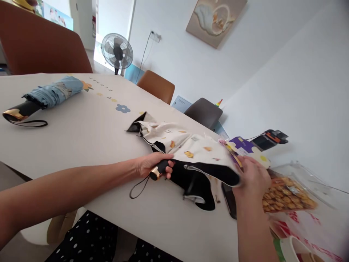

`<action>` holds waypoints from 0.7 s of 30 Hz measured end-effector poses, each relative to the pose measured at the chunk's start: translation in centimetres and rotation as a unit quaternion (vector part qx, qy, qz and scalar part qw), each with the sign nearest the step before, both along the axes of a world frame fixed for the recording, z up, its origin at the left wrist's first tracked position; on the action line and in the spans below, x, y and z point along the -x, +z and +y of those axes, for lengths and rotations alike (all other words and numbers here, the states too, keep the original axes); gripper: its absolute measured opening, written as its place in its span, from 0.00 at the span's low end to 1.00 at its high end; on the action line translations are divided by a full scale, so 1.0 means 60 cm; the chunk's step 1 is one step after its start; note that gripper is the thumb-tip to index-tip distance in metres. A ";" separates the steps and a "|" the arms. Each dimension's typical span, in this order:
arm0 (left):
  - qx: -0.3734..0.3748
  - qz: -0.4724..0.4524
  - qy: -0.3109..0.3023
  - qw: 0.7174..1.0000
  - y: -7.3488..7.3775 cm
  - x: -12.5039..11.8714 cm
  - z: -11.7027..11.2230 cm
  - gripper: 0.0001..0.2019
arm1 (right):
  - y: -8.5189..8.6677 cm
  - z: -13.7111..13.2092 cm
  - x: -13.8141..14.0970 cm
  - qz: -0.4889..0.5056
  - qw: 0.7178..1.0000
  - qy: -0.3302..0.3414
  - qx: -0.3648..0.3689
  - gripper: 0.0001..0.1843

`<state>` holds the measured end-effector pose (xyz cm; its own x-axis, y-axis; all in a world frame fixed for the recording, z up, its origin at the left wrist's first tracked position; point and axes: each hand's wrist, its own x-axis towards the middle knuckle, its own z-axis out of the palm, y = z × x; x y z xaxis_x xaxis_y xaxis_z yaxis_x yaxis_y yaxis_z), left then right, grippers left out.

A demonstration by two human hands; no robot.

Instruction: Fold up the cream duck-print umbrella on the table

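1. Head view: my left hand [154,164] is clenched around the black handle [160,169] of a cream folding umbrella [191,153], which lies on the white table [89,131] in front of me, its wrist strap [137,189] looping toward the table edge.
2. My right hand [252,180] pinches the black-lined rim of the loose canopy at the umbrella's far end.
3. Just beside that hand sits a clear bag of snacks [286,194]; a dark phone [229,200] shows partly under the fabric.
4. Well apart, at the table's left, lies a furled blue umbrella [51,94]. A standing fan [117,51] is behind.
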<state>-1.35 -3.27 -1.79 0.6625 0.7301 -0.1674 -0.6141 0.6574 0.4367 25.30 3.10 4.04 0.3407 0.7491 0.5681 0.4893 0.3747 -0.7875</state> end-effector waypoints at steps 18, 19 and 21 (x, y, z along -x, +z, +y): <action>-0.077 0.070 -0.091 0.990 -0.006 0.014 -0.002 0.13 | 0.014 -0.011 0.166 -0.709 0.610 0.350 -0.037 0.36; -0.077 0.063 -0.098 0.990 -0.005 0.015 -0.003 0.13 | 0.015 -0.014 0.168 -0.709 0.607 0.354 -0.051 0.32; -0.081 0.054 -0.103 0.990 -0.004 0.016 -0.004 0.13 | 0.017 -0.021 0.171 -0.707 0.608 0.357 -0.062 0.23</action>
<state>-2.32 -3.53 -2.02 0.7851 0.6038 -0.1380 -0.4177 0.6806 0.6020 15.05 1.86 5.03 -0.9402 0.3402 -0.0171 0.3214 0.9025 0.2867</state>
